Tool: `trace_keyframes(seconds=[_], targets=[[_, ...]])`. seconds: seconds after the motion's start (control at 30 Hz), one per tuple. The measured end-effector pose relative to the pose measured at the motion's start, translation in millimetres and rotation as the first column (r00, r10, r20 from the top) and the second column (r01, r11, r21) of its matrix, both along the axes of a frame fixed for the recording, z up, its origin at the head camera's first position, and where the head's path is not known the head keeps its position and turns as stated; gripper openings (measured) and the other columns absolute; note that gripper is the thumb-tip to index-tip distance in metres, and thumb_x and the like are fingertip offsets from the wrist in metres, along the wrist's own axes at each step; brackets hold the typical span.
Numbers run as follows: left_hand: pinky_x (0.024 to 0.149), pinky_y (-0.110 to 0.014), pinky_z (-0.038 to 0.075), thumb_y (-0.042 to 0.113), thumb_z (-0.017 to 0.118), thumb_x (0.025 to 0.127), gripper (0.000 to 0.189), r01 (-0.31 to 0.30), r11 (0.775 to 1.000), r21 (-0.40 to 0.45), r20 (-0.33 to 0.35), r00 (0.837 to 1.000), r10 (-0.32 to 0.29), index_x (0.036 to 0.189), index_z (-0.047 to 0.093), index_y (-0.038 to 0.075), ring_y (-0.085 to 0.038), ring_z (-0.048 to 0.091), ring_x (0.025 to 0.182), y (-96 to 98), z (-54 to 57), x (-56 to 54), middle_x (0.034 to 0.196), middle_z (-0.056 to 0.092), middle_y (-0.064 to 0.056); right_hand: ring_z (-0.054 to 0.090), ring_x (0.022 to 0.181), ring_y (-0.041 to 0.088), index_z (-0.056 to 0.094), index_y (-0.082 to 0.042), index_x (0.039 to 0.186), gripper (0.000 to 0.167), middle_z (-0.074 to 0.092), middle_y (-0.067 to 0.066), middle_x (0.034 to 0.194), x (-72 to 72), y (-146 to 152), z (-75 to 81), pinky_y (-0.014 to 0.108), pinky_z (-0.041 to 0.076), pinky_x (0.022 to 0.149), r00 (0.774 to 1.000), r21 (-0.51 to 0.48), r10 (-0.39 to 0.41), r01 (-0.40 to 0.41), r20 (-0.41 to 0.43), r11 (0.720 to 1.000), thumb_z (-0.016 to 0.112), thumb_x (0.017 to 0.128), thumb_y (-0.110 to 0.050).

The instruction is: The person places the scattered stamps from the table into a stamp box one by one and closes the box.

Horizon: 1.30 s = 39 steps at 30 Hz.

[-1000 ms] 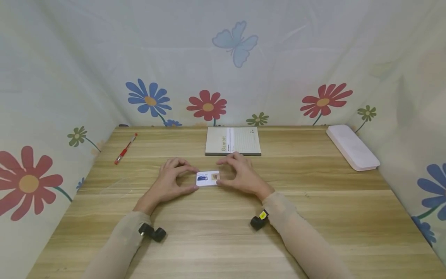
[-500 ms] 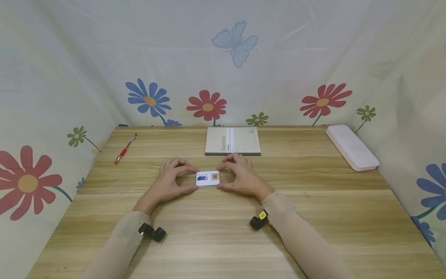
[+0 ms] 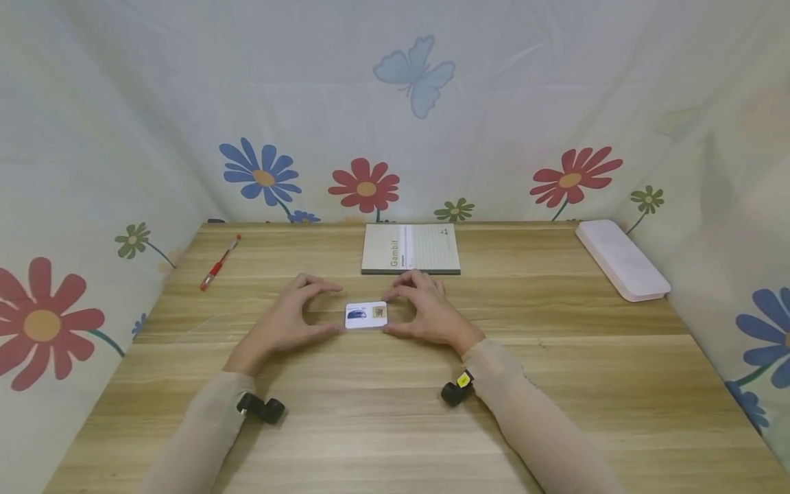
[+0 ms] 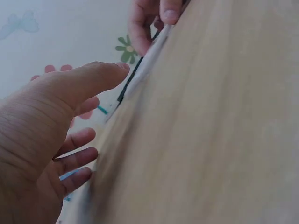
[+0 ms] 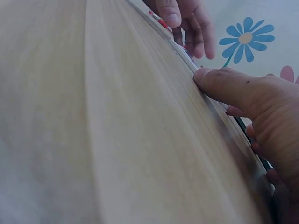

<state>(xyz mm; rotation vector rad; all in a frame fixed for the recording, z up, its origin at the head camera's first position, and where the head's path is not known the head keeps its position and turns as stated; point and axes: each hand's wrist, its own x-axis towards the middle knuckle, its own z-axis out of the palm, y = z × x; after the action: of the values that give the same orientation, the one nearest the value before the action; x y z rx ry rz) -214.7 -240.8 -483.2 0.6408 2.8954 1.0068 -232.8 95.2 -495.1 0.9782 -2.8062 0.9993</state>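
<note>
Here's the white card [image 3: 367, 315], out in the middle of the surface [image 3: 395, 398] between the two grips, and this is fingertip work! The right grip [image 3: 435, 315] has thumb and forefinger curled at the two right-hand corners, apparently pinching the card across its short end, while the left grip [image 3: 282, 326] holds thumb and fingers well spread, just beside the left edge and not touching it. Gentle, even pressure looks like the key: squeeze that one end too hard with the other end free and the card could swing askew. Better, I'd say, to let it lie flat, steer it by the edges alone, and part the fingers cleanly so that nothing drags it. And what a tidy little rectangle: rounded corners, printed side up, a dark blue-violet picture on the left half, a small brownish square on the right (the lettering is far too tiny to read). A single card or a thin stack? The wrist views don't settle it. Beyond it lies the notebook [image 3: 435, 250] marked "Gambit", with the right grip's raised fingers near its front edge, so a wide sweep there could brush it. Farther out, the red pen [image 3: 212, 276] lies slantwise at the far left, the pale pink case [image 3: 623, 262] at the far right.
</note>
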Motion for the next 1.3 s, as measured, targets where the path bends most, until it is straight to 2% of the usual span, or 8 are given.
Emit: trace_keyframes(seconds=[0.1, 0.23, 0.47, 0.7, 0.83, 0.97, 1.13, 1.3], targets=[[0.117, -0.066, 0.045, 0.048, 0.097, 0.087, 0.076, -0.025, 1.000, 0.000, 0.005, 1.000, 0.025, 0.153, 0.066, 0.028, -0.034, 0.053, 0.139, -8.6, 9.7, 0.0, 0.150, 0.050, -0.006, 0.043, 0.145, 0.024, 0.078, -0.026, 0.131, 0.053, 0.053, 0.001, 0.149, 0.2, -0.9, 0.8, 0.053, 0.026, 0.121, 1.000, -0.008, -0.001, 0.001, 0.000, 1.000, 0.096, 0.087, -0.048], [0.114, -0.066, 0.046, 0.040, 0.096, 0.089, 0.075, -0.063, 0.998, 0.017, -0.044, 0.997, 0.064, 0.155, 0.065, 0.021, -0.038, 0.051, 0.138, -23.9, 24.8, 3.8, 0.155, 0.045, -0.013, 0.043, 0.145, 0.024, 0.078, -0.025, 0.130, 0.052, 0.053, 0.001, 0.148, 1.1, -1.3, 1.3, 0.053, 0.025, 0.122, 1.000, -0.016, 0.000, 0.000, 0.005, 1.000, 0.097, 0.087, -0.047], [0.107, -0.068, 0.046, 0.029, 0.095, 0.091, 0.073, -0.111, 0.992, 0.067, -0.119, 0.986, 0.118, 0.156, 0.063, 0.017, -0.041, 0.052, 0.131, -62.2, 51.8, 14.8, 0.150, 0.052, -0.017, 0.044, 0.145, 0.026, 0.078, -0.024, 0.130, 0.053, 0.054, 0.002, 0.148, 2.7, 0.3, 0.0, 0.054, 0.025, 0.122, 1.000, -0.019, -0.001, 0.001, 0.010, 1.000, 0.097, 0.086, -0.047], [0.111, -0.075, 0.042, 0.031, 0.093, 0.094, 0.082, -0.163, 0.987, 0.004, -0.089, 0.983, 0.163, 0.163, 0.054, 0.013, -0.051, 0.051, 0.141, -109.0, 61.2, 27.1, 0.160, 0.054, -0.024, 0.042, 0.146, 0.025, 0.078, -0.023, 0.131, 0.053, 0.053, 0.002, 0.149, 4.7, -0.1, 2.2, 0.053, 0.026, 0.119, 1.000, -0.020, 0.003, -0.003, 0.026, 1.000, 0.097, 0.087, -0.047], [0.108, -0.077, 0.043, 0.037, 0.093, 0.094, 0.085, -0.203, 0.978, -0.044, -0.083, 0.977, 0.199, 0.165, 0.053, 0.011, -0.053, 0.053, 0.139, -135.0, 61.4, 37.9, 0.160, 0.055, -0.026, 0.043, 0.144, 0.025, 0.078, -0.023, 0.130, 0.053, 0.053, 0.001, 0.148, 3.1, -0.8, 4.0, 0.053, 0.026, 0.119, 1.000, -0.022, 0.005, -0.005, 0.018, 1.000, 0.097, 0.087, -0.047], [0.106, -0.078, 0.045, 0.039, 0.093, 0.093, 0.086, -0.237, 0.968, -0.082, -0.080, 0.970, 0.230, 0.162, 0.054, 0.005, -0.053, 0.055, 0.136, -156.1, 52.5, 48.6, 0.158, 0.055, -0.029, 0.043, 0.143, 0.024, 0.078, -0.024, 0.130, 0.053, 0.054, 0.000, 0.146, 0.8, 0.3, 3.2, 0.053, 0.026, 0.120, 1.000, -0.013, 0.003, -0.003, 0.004, 1.000, 0.097, 0.087, -0.048], [0.103, -0.082, 0.044, 0.054, 0.090, 0.092, 0.097, -0.288, 0.942, -0.172, 0.003, 0.956, 0.293, 0.165, 0.050, 0.005, -0.060, 0.050, 0.136, -171.8, 36.4, 57.9, 0.158, 0.045, -0.037, 0.044, 0.142, 0.023, 0.078, -0.025, 0.130, 0.053, 0.054, -0.001, 0.145, 1.1, 1.4, 3.2, 0.053, 0.026, 0.120, 1.000, -0.010, 0.000, 0.001, 0.005, 1.000, 0.097, 0.086, -0.049], [0.105, -0.083, 0.039, 0.061, 0.088, 0.091, 0.102, -0.300, 0.926, -0.230, 0.060, 0.945, 0.321, 0.165, 0.049, 0.002, -0.062, 0.043, 0.139, -180.2, 23.5, 64.1, 0.158, 0.041, -0.040, 0.044, 0.142, 0.024, 0.078, -0.024, 0.132, 0.055, 0.055, 0.000, 0.146, 2.6, 0.7, 3.4, 0.054, 0.027, 0.120, 1.000, -0.012, 0.004, -0.004, 0.013, 1.000, 0.096, 0.087, -0.049]])
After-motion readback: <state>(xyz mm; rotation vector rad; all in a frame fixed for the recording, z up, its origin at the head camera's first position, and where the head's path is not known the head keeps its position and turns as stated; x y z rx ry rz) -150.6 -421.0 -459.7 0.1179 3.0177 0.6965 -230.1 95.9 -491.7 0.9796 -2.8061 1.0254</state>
